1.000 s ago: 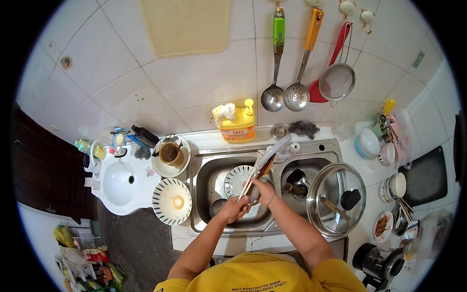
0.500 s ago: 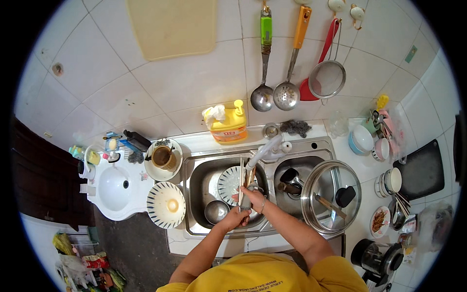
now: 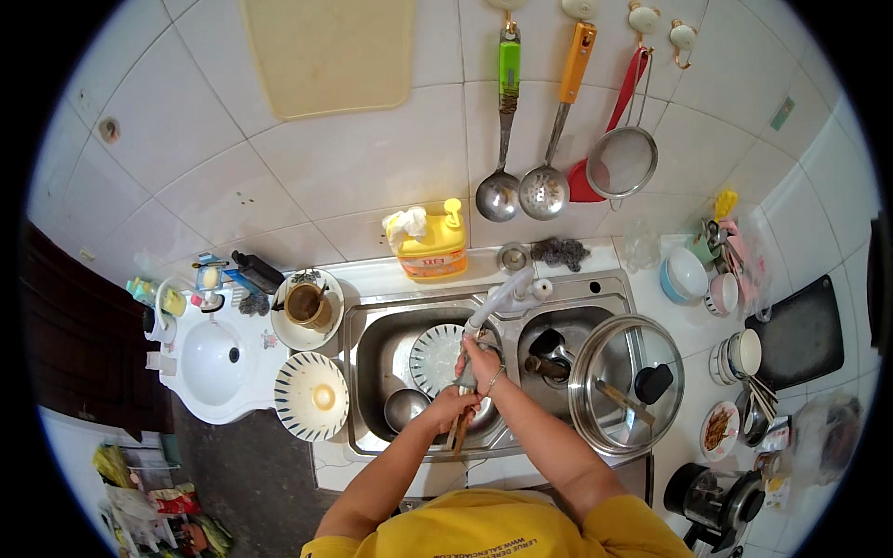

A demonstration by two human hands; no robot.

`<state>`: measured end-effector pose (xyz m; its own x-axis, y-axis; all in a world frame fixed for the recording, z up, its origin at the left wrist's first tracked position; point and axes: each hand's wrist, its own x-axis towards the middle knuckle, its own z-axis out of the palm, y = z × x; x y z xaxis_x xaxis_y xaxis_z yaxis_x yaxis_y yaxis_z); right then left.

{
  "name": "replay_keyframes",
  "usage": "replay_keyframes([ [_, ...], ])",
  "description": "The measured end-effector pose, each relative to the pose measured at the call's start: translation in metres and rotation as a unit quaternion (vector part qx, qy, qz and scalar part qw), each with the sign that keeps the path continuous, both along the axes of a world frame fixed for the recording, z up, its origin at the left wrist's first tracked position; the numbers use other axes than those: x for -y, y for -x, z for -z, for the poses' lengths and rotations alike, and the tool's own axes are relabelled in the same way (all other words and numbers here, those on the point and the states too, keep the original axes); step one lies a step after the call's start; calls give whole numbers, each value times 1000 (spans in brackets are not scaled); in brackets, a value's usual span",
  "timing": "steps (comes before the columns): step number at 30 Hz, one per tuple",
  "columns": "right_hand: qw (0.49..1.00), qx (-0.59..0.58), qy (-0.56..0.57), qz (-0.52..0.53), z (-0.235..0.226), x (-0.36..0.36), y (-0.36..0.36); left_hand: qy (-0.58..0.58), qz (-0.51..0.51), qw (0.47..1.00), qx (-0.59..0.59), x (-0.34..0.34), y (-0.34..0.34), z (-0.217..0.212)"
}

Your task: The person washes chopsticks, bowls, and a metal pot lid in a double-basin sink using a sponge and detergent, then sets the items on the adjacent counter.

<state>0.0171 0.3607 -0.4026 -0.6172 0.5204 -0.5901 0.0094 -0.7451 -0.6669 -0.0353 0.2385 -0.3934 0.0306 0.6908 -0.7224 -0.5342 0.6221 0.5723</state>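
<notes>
a two-basin steel sink [image 3: 419, 305] is the biggest thing about the hands, set in the white counter [image 3: 391, 474]; a broad round glass lid [image 3: 605, 353] lies over its right edge, overlapping the right basin. off its left edge, on the counter, sits a wide dish with dark rim stripes [image 3: 298, 409], and a yellow jug [image 3: 433, 253] stands behind its back edge. a striped bowl [image 3: 433, 358] rests toward the back of the left basin, and a smaller metal bowl [image 3: 406, 406] lies near that basin's front edge, just left of the hands. the pale faucet [image 3: 498, 302] reaches in from the back edge, its spout end just above the right hand [image 3: 479, 365]. that hand is the farther from the body and the nearer to the spout; the left hand [image 3: 456, 405] comes just below it. the bundle of slim sticks [image 3: 453, 437] runs through the grip, long axis pointing from the spout toward the sink's front edge, brown ends jutting out below the left hand. left fingers are clamped around it; right fingers seem closed on its upper part, whose tips are hidden. between the hands shows a greyish scrap [image 3: 466, 377], too small to identify.
</notes>
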Motion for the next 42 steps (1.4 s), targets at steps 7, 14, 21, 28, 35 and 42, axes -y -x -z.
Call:
replay_keyframes([
  [7,878,348,-310,-111,18,-59,-30,-10,-117,985,-128,-33,14,-8],
  [14,602,456,-549,-359,27,-93,-43,-52,-34,990,-125,-59,26,25],
  [21,651,381,-588,-291,8,-95,-38,-145,-8,948,-283,-46,30,49],
  [28,625,322,-650,-287,10,-128,7,-136,23,973,-185,-32,31,40],
  [35,635,316,-641,-292,9,-136,8,-131,28,972,-193,-28,29,35],
  [42,676,260,-650,-229,28,-131,-6,-101,16,980,-172,-20,27,37],
])
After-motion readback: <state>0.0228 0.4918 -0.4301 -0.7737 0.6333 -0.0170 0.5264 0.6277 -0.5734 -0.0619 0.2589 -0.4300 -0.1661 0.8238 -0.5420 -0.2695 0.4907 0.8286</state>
